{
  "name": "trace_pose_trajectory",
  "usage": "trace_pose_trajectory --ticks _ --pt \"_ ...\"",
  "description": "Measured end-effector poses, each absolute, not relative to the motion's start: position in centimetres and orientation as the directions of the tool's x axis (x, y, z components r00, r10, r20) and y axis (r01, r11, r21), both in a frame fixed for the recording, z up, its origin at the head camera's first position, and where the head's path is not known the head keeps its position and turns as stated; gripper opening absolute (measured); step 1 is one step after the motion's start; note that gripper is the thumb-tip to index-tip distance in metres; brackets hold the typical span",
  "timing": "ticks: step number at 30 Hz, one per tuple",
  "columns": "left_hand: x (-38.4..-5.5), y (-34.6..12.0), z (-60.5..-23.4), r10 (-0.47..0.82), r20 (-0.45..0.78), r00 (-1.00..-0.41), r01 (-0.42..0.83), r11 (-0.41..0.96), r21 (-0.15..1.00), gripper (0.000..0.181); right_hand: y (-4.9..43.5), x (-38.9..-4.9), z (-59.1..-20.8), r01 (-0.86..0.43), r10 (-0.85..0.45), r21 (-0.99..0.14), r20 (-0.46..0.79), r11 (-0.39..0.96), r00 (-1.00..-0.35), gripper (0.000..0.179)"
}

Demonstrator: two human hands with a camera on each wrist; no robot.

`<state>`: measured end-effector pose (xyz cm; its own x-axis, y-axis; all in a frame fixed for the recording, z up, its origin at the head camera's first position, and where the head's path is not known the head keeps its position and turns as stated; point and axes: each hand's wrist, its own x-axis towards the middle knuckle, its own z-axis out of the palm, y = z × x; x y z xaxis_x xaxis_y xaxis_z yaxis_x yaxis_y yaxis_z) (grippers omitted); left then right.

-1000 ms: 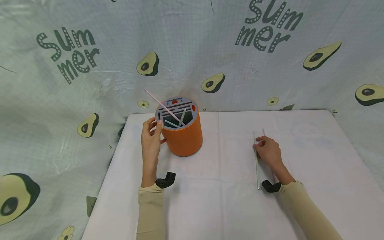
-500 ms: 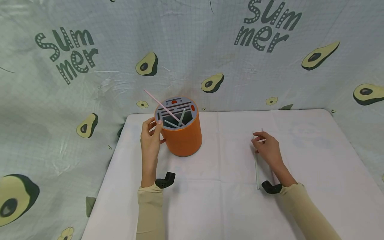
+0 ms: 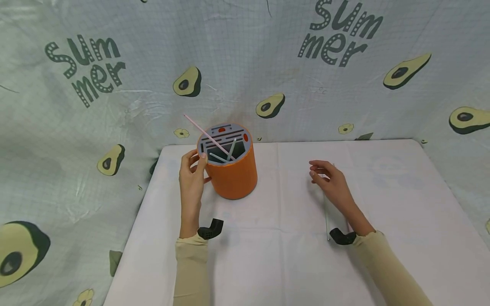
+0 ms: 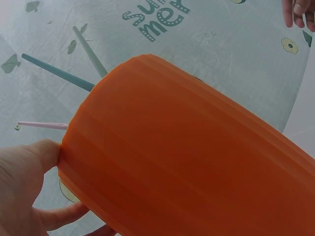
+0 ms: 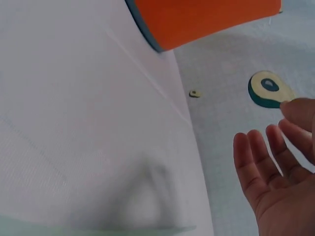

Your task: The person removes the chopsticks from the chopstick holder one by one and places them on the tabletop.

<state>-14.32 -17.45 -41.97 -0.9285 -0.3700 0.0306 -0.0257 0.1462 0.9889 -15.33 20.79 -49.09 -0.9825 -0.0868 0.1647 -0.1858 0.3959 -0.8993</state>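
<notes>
An orange cylindrical organizer [image 3: 234, 182] with a grey slotted top stands upright at the back left of the table. My left hand [image 3: 191, 182] grips its left side, thumb at the rim and fingers against the wall. A pink straw [image 3: 200, 128] and two greenish straws [image 4: 59, 73] stick out of the top opening. Over the table on the right, my right hand [image 3: 330, 182] holds nothing, its fingers loosely bent and apart in the right wrist view. Below it lies a pale green straw [image 3: 327, 221]. A pink straw is mostly hidden under the right forearm.
A white cloth covers the table [image 3: 249, 263]. Behind and to the left hangs a pale sheet [image 3: 229, 55] printed with avocados and lettering. Black wrist devices [image 3: 210, 229] sit on both wrists.
My right hand has drawn away from the straws, moving left and slightly back, and its fingers have spread. The left hand and the organizer have stayed in place.
</notes>
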Motion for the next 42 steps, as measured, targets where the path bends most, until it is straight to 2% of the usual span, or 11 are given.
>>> trace_pose_trajectory --ticks 6,12,21,32,42 --pt "-14.4 -17.5 -42.0 -0.363 0.028 -0.931 -0.031 0.155 0.987 0.056 19.1 -15.1 -48.0 -0.266 -0.159 -0.913 0.227 0.308 -0.961 0.039" --pt "-14.4 -17.5 -42.0 -0.364 0.037 -0.931 -0.021 0.155 0.988 0.055 17.1 -14.8 -46.5 -0.333 -0.209 -0.893 0.279 0.304 -0.937 0.037" --pt "-14.2 -17.3 -41.9 -0.363 0.014 -0.932 -0.05 0.167 0.985 0.057 14.7 -15.0 -44.3 -0.48 -0.312 -0.853 0.408 0.205 -0.858 0.039" --pt "-13.6 -17.4 -42.0 -0.385 0.002 -0.923 -0.068 0.169 0.983 0.058 10.2 -15.8 -41.6 -0.602 -0.356 -0.761 0.508 0.243 -0.785 0.036" --pt "-14.1 -17.3 -41.8 -0.367 0.029 -0.93 -0.04 0.179 0.983 0.058 7.8 -16.8 -40.1 -0.632 -0.345 -0.739 0.545 0.232 -0.764 0.037"
